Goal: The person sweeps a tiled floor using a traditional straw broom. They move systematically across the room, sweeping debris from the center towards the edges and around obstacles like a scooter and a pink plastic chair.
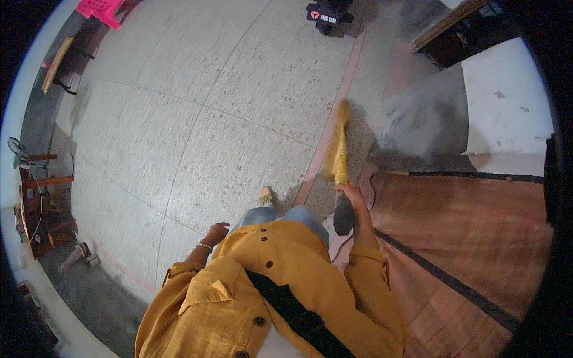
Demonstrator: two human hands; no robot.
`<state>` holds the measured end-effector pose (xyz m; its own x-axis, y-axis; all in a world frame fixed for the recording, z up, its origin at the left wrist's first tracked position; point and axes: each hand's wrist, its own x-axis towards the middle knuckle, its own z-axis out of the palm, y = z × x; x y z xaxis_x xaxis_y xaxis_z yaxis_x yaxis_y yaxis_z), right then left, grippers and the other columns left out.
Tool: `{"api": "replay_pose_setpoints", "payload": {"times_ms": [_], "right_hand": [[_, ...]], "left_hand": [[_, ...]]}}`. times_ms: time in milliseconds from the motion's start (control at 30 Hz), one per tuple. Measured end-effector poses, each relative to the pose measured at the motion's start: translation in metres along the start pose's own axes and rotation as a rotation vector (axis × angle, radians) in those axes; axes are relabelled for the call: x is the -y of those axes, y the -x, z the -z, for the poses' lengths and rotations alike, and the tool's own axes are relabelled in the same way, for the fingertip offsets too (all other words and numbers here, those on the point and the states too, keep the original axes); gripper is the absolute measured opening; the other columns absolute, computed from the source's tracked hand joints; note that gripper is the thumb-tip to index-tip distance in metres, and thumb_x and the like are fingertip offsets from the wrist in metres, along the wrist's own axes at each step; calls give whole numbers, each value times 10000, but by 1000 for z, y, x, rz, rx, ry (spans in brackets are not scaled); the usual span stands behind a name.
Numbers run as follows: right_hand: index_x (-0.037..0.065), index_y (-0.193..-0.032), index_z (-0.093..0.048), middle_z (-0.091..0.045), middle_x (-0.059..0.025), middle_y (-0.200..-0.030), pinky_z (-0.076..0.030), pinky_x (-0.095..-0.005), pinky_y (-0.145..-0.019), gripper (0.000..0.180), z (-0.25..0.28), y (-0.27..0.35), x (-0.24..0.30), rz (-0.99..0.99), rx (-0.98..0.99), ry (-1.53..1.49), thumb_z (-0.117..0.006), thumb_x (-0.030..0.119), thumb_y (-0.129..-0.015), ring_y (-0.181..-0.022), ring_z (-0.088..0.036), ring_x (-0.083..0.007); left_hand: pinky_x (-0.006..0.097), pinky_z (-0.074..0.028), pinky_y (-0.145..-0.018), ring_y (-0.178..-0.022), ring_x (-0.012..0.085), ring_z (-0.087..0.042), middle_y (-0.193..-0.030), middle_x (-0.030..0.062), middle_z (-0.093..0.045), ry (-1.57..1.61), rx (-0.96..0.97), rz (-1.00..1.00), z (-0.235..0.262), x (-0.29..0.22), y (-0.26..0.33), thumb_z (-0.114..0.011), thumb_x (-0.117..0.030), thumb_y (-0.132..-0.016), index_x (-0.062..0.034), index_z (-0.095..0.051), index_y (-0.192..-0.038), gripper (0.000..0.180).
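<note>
I look down at my own body in a mustard-yellow shirt and light jeans, standing on a speckled grey tiled floor [197, 131]. My right hand [349, 194] is closed around the lower end of a yellow tool [339, 143] with a brush-like tip, which points ahead toward a reddish floor strip [325, 143]. My left hand [216, 231], with a bracelet at the wrist, hangs loosely by my hip with curled fingers and holds nothing. A black strap runs across my chest.
A large brown wooden board [477, 232] with a dark band lies on the right. A white block [507, 107] stands behind it. A black machine [328, 13] sits far ahead, a pink plastic stool [98, 9] far left, cluttered tools [77, 256] at the left edge.
</note>
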<state>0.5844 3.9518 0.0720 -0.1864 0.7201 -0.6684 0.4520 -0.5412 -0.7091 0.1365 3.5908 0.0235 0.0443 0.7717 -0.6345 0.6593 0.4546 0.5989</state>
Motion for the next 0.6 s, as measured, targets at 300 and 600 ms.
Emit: {"api": "replay_pose_setpoints", "payload": {"times_ms": [300,600], "right_hand": [[44,-1070,-484,-568,-80,-677,-484,-326,-452,339,71,18,107,-23,63,-333,-617,79,-760,-510,-571,-195],[53,-819,-580,-591,-69,-669,-465,-348,-494,161,152,-187,117,-159,143,-221,-667,160,-736,-517,-568,-209]], "left_hand": [[382,-507,-763,-847,309,-622,-970,156,-642,282,-114,0,13,-46,-87,-505,-165,-804,-61,-635,-1010,265],[333,-503,-799,-901,272,-631,-1036,114,-644,533,-311,3,-39,-85,-131,-582,-173,-809,-86,-651,-1020,238]]}}
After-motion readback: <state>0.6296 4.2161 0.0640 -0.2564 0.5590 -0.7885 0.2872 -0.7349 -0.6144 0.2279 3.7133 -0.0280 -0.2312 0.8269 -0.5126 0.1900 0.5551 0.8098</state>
